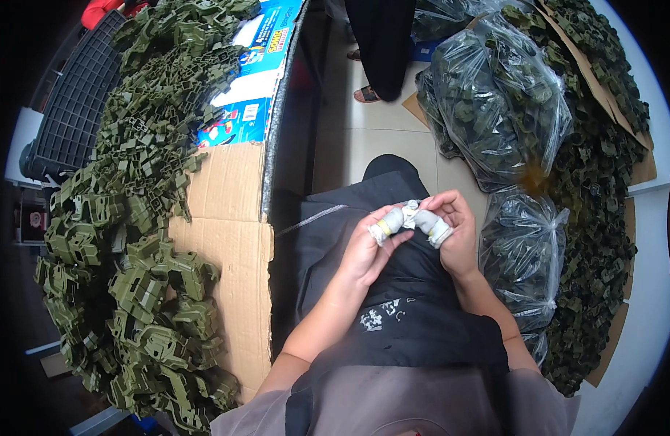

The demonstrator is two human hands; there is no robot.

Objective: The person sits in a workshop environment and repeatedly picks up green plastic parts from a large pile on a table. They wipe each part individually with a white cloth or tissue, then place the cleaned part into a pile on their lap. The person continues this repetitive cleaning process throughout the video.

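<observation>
At R: clear bags (555, 220) w/ green pcs (487, 109) | L hand (362, 254), R hand (460, 236) pinch pale bit (410, 215)

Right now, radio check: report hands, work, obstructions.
Left hand and right hand close together. Whitish finger coverings on both; pale piece between them, kind unclear. Green parts both sides, plastic bags right, neither covering the hands.

Table (270, 156) with flat cardboard (237, 269) under heaps of green plastic parts (157, 91)
</observation>
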